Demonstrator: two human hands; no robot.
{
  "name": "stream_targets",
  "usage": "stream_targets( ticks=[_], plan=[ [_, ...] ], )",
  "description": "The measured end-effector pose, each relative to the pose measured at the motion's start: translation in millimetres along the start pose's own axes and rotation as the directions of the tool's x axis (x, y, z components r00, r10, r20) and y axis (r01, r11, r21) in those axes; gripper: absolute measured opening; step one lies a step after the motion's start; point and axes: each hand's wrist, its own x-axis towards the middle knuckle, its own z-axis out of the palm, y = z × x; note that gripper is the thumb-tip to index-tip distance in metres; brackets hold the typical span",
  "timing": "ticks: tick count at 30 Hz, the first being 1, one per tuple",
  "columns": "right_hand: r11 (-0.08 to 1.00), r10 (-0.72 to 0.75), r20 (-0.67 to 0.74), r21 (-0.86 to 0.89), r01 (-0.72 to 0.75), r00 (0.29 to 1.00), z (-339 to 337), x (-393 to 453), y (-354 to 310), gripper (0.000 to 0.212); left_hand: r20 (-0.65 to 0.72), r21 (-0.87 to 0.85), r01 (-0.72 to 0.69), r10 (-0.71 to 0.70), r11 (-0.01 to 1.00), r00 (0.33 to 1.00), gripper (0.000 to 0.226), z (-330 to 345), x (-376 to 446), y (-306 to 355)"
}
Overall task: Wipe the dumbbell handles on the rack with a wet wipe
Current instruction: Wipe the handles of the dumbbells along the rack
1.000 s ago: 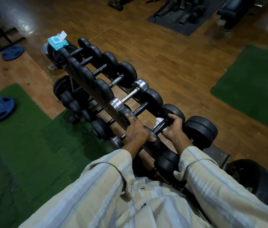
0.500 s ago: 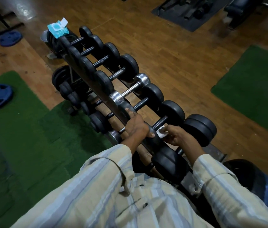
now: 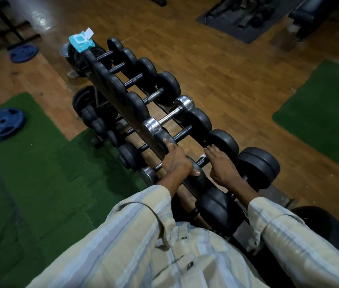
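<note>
Weight plates lie at the left of the frame: a blue one (image 3: 3, 124) on a green mat (image 3: 31, 163) and another blue one (image 3: 23, 52) on the wood floor in the upper left. A teal pack of wipes (image 3: 81, 41) sits on the far end of the dumbbell rack (image 3: 122, 100), which runs from the upper left down to the lower middle of the frame with a row of black dumbbells and one chrome dumbbell (image 3: 169, 114) on its top tier. In the middle, the left hand (image 3: 175, 161) rests over the near rail and a black dumbbell head, fingers curled round it. Just to its right, the right hand (image 3: 219, 163) is clamped round the dumbbell handle (image 3: 200, 162), with a scrap of white wet wipe (image 3: 202, 155) showing at its fingertips. A second green mat (image 3: 320, 113) lies at the right edge.
</note>
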Motion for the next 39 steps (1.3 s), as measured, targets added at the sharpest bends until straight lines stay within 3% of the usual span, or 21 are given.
stream_targets(
  ticks=[3,8,12,14,16,19,21,23,25,26,28,31,34,38,39],
  plan=[
    [0.996,-0.045,0.075,-0.069,0.050,0.996,-7,0,-8,0.083,-0.009,-0.022,0.021,-0.022,1.000,1.000,0.156,0,-2,1],
    [0.984,-0.156,0.072,-0.078,0.162,0.985,-10,-3,-10,0.076,-0.044,-0.037,0.051,-0.053,0.998,0.998,0.159,2,-2,3],
    [0.968,-0.245,0.029,-0.052,0.246,0.969,-11,-11,-13,0.070,-0.090,0.032,0.032,-0.029,0.999,0.995,0.142,5,-6,5],
    [0.957,-0.265,-0.038,0.109,0.268,0.963,-13,-16,-18,0.061,-0.119,0.054,0.043,-0.036,0.998,0.992,0.127,10,-8,7],
    [0.890,-0.235,-0.110,0.375,0.259,0.966,-17,-24,-23,0.047,-0.153,0.053,0.034,-0.026,0.998,0.988,0.106,17,-9,7],
    [0.772,0.011,-0.127,0.632,0.072,0.992,-21,-33,-22,0.039,-0.199,0.072,-0.011,0.025,0.997,0.980,0.046,21,-13,7],
    [0.614,0.192,-0.058,0.786,-0.074,0.980,-26,-38,-19,0.031,-0.193,0.098,-0.047,0.065,0.994,0.979,0.024,22,-17,7],
    [0.221,0.345,0.114,0.955,-0.199,0.932,-33,-44,-15,0.029,-0.158,0.129,-0.083,0.103,0.988,0.982,0.029,23,-20,6],
    [-0.209,0.383,0.314,0.945,-0.249,0.869,-41,-53,-9,0.035,-0.121,0.153,-0.111,0.130,0.982,0.984,0.046,26,-25,7],
    [-0.374,0.368,0.387,0.894,-0.246,0.845,-43,-58,-6,0.037,-0.111,0.162,-0.126,0.144,0.979,0.983,0.055,28,-27,7],
    [-0.582,0.334,0.472,0.784,-0.215,0.816,-45,-68,-5,0.043,-0.112,0.183,-0.145,0.167,0.972,0.979,0.070,35,-30,8],
    [-0.699,0.324,0.516,0.695,-0.166,0.793,-46,-77,-3,0.051,-0.140,0.207,-0.168,0.200,0.964,0.970,0.087,44,-36,13],
    [-0.757,0.321,0.540,0.640,-0.131,0.778,-50,-83,-5,0.045,-0.163,0.197,-0.251,0.284,0.948,0.945,0.076,49,-44,17],
    [-0.711,0.388,0.591,0.680,-0.178,0.707,-57,-87,-6,0.014,-0.154,0.168,-0.350,0.375,0.922,0.914,0.067,54,-56,22],
    [-0.671,0.422,0.587,0.715,-0.197,0.692,-57,-89,-5,0.016,-0.126,0.158,-0.351,0.372,0.923,0.920,0.068,55,-58,23]
  ],
)
